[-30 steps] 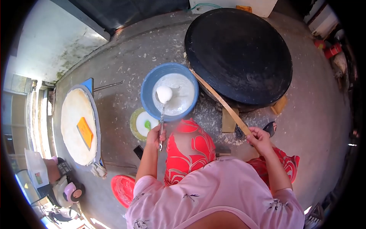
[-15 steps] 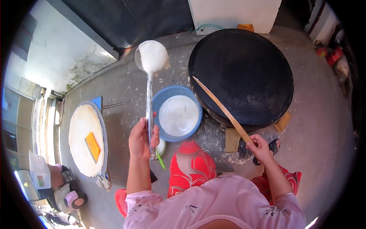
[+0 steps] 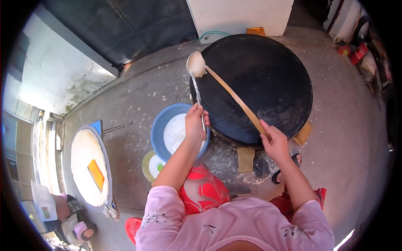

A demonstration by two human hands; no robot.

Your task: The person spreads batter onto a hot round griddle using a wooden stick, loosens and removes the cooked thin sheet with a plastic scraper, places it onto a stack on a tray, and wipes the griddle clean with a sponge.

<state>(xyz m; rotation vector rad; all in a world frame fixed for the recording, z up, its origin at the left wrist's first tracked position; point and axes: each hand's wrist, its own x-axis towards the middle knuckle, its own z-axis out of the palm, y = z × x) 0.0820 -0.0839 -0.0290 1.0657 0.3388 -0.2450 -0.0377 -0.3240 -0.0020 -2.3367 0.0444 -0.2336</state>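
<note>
My left hand is closed around the handle of a metal ladle, whose bowl, coated in pale batter, hangs over the far left rim of a round black griddle. In my right hand is a long, flat wooden stick; it slants across the griddle, its tip touching or very near the ladle bowl. A blue basin of white batter sits below my left hand, partly covered by the hand and forearm.
A large pale round flatbread with an orange scraper on it rests on a stand at the left. Beside the basin is a small greenish bowl. Tan blocks stand under the griddle, and a white wall rises behind it.
The ladle has moved right, from above the basin's far side to the griddle's edge, and its bowl is turned differently. My right hand and the stick have moved forward, bringing the tip to the ladle.
</note>
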